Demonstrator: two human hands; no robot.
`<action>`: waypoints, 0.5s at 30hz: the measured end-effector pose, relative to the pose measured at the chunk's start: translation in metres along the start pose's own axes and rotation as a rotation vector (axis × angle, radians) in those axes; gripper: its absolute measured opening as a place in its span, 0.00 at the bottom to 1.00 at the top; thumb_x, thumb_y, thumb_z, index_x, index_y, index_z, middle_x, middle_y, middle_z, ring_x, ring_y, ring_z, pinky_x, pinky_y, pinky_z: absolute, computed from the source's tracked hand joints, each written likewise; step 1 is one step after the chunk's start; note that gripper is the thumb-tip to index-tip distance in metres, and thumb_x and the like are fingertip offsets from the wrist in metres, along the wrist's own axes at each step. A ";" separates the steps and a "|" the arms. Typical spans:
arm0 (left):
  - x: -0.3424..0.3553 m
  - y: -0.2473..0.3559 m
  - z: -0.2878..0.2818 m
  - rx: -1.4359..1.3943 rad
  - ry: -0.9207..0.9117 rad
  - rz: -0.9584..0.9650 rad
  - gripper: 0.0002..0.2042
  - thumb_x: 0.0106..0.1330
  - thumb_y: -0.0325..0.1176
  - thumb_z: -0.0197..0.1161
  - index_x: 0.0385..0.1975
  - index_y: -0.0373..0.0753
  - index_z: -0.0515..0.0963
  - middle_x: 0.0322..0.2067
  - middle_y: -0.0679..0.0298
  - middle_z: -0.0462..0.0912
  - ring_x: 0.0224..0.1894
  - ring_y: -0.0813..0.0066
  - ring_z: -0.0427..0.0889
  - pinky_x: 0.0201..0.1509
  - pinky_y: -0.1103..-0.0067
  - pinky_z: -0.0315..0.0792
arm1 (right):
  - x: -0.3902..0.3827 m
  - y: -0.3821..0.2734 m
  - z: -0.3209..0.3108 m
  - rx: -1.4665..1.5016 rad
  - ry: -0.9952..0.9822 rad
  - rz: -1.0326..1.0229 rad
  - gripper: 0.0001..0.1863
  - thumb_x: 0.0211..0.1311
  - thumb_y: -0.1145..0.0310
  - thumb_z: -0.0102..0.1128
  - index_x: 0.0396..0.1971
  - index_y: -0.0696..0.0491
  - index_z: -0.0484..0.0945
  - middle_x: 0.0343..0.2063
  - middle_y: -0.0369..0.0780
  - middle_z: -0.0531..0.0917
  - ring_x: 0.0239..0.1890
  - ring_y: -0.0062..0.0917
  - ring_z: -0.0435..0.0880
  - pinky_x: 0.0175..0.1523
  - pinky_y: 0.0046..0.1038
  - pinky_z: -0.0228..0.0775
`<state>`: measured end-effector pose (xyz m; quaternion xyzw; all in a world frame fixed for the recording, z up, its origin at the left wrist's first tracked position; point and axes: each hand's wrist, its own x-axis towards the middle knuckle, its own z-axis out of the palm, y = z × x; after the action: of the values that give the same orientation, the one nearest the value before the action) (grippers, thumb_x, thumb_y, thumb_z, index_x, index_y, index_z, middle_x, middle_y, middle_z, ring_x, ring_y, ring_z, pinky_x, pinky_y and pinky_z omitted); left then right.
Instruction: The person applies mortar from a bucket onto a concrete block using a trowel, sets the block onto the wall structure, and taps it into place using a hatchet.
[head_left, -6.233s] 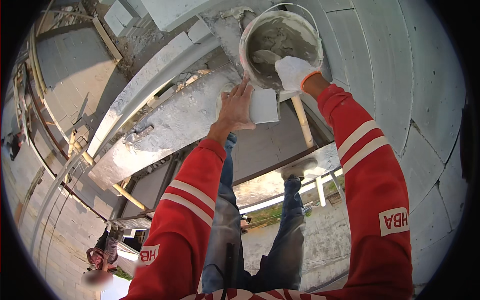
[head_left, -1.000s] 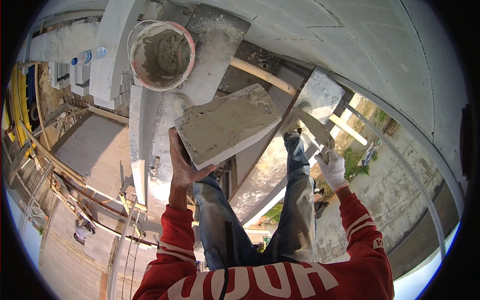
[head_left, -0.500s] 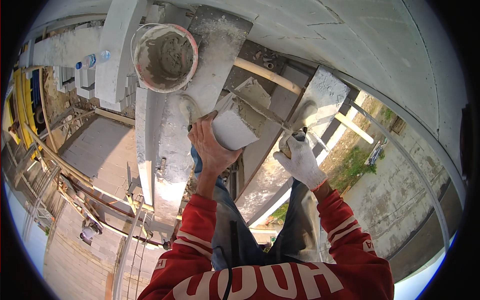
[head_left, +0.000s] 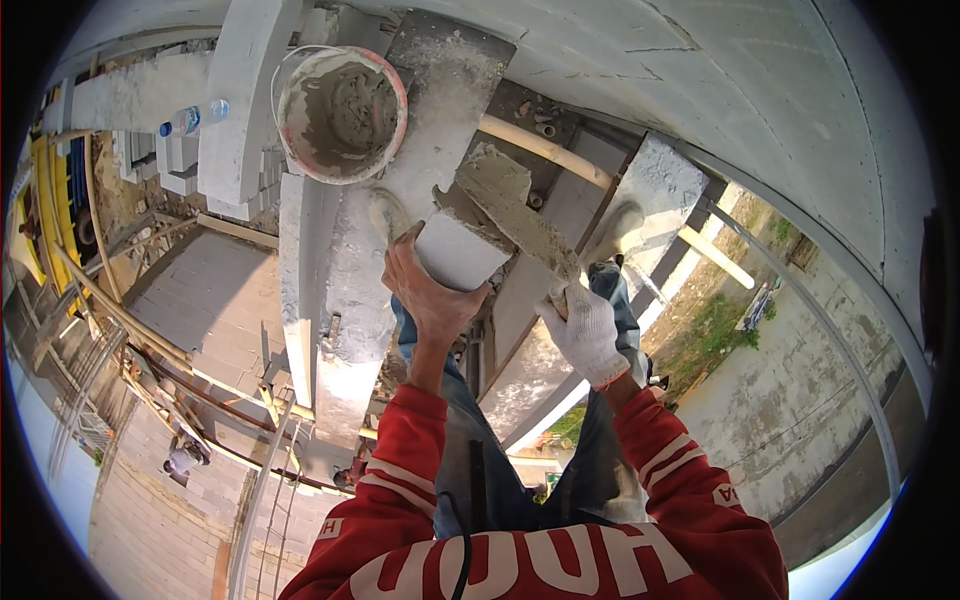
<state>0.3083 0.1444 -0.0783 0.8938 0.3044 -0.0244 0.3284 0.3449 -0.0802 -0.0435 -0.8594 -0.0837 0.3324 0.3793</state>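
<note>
On a dial centred on the held block, the stretch from 12 to 3 o'clock is taken up by a grey wall [head_left: 770,130] marked with thin joint lines. A mortar-dusted plank [head_left: 348,300] is seen from 12 round to 8 o'clock; a second plank [head_left: 655,185] is seen from 2 to 5 o'clock. At 1 o'clock the gap between the two planks is crossed by a bamboo pole [head_left: 545,150]. Between 10 and 11 o'clock a round bucket [head_left: 398,105] is placed, its inside coated with grey mortar [head_left: 362,110]. The pale block [head_left: 462,250] itself is held tilted between the planks, its bare end turned toward 6 o'clock and its 1 o'clock side covered with mortar. That side is overlapped by the blade of a mortar-caked trowel [head_left: 525,225]; firm pressure cannot be told. At 4 o'clock the trowel's handle is gripped by the gloved right hand [head_left: 588,335], fingers folded tightly. At 7 o'clock the block is grasped by the bare left hand [head_left: 435,300], half spread, thumb apart from fingers. At 10 o'clock, beyond the bucket, a clear bottle [head_left: 193,119] with a blue cap is seen.
</note>
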 end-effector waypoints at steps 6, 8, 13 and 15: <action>0.002 0.007 0.005 0.021 0.080 -0.098 0.48 0.36 0.38 0.83 0.62 0.41 0.64 0.50 0.56 0.70 0.57 0.53 0.69 0.62 0.55 0.59 | -0.062 -0.006 0.009 -0.198 0.009 0.096 0.14 0.61 0.68 0.71 0.43 0.54 0.76 0.28 0.45 0.83 0.28 0.42 0.85 0.31 0.38 0.77; 0.002 0.000 0.007 0.031 0.088 -0.076 0.48 0.36 0.37 0.83 0.62 0.40 0.63 0.50 0.55 0.70 0.56 0.52 0.69 0.62 0.54 0.59 | -0.081 0.001 -0.001 -0.126 0.047 0.140 0.13 0.60 0.69 0.72 0.39 0.53 0.77 0.27 0.45 0.83 0.28 0.41 0.86 0.32 0.37 0.76; -0.005 -0.010 0.013 0.002 0.099 -0.106 0.49 0.34 0.36 0.83 0.62 0.39 0.62 0.50 0.53 0.71 0.54 0.49 0.72 0.58 0.54 0.64 | -0.054 0.018 -0.003 -0.109 0.102 0.193 0.16 0.61 0.68 0.73 0.44 0.54 0.76 0.26 0.43 0.81 0.26 0.40 0.84 0.32 0.36 0.77; -0.009 -0.012 0.012 -0.004 0.105 -0.105 0.50 0.33 0.35 0.84 0.62 0.38 0.62 0.50 0.52 0.72 0.53 0.48 0.73 0.56 0.54 0.67 | -0.024 0.016 0.003 -0.134 0.078 0.251 0.16 0.62 0.66 0.72 0.44 0.55 0.76 0.27 0.44 0.83 0.28 0.42 0.85 0.33 0.36 0.77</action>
<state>0.2964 0.1393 -0.0925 0.8761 0.3676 0.0062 0.3119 0.3231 -0.0992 -0.0439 -0.8988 0.0172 0.3370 0.2798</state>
